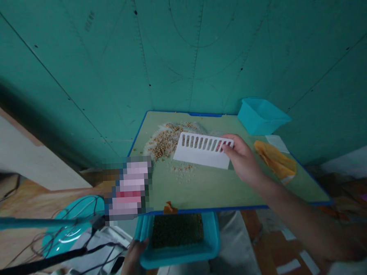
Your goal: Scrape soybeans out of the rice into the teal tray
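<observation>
My right hand grips the right end of a white slotted plastic plate, thumb on its near face. The plate is held tilted over the table, beside a pile of round tan beans mixed with small white grains. Some beans and grains lie scattered in front of the pile. Below the table's front edge, my left hand holds the left side of a turquoise plastic bin. Dark greenish grains cover the bin's bottom. Most of my left fingers are hidden by the bin wall.
On the pale green, blue-edged table lie a yellow cloth, a small orange scrap and a blurred-out flat item. Another turquoise bin stands at the back right, near the green wall. Cables and a turquoise round object are at left.
</observation>
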Demonstrator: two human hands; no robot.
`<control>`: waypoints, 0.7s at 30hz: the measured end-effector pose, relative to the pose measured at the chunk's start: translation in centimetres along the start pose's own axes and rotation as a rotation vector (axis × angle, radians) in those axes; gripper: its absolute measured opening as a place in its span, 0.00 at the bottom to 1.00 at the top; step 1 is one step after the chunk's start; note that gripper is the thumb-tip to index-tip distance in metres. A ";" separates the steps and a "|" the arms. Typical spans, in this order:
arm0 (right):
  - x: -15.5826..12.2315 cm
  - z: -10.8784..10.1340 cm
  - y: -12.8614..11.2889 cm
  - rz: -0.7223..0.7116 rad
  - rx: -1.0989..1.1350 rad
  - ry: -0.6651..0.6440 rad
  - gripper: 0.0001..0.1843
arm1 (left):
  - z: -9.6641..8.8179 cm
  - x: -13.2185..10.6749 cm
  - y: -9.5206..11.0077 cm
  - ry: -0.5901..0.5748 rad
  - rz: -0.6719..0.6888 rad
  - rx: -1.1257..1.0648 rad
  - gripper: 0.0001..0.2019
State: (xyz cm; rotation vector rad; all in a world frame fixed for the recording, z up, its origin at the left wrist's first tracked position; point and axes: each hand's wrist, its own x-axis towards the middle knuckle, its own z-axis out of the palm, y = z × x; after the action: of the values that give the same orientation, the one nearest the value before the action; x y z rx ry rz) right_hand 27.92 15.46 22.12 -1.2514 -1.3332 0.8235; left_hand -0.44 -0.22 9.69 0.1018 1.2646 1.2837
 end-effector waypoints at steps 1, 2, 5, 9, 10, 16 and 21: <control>0.5 0.0 0.3 0.003 0.005 -0.003 0.11 | 0.2 0.2 -0.3 0.006 0.009 0.007 0.09; 0.9 0.0 0.6 0.008 0.014 -0.010 0.11 | 0.4 0.4 -0.6 0.018 0.012 0.023 0.09; 1.2 0.2 1.2 0.023 0.043 -0.032 0.12 | 0.8 1.0 -1.2 0.053 0.003 0.098 0.06; 0.9 0.3 1.7 0.066 0.063 -0.076 0.12 | 0.8 1.3 -1.7 0.082 -0.010 0.143 0.06; 0.9 0.3 1.7 0.072 0.067 -0.083 0.12 | 0.7 1.3 -1.7 0.078 -0.019 0.139 0.07; 1.3 0.4 1.6 0.063 0.095 -0.087 0.12 | 1.0 0.9 -1.2 0.041 -0.049 0.124 0.10; 1.2 0.7 1.2 0.093 0.086 -0.147 0.12 | 1.3 0.7 -0.9 -0.005 -0.044 0.094 0.16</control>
State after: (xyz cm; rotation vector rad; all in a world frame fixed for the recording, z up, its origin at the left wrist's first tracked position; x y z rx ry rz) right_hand 27.63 16.98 21.14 -1.2116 -1.3490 1.0442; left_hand 0.91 0.72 9.18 0.1436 1.3163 1.1862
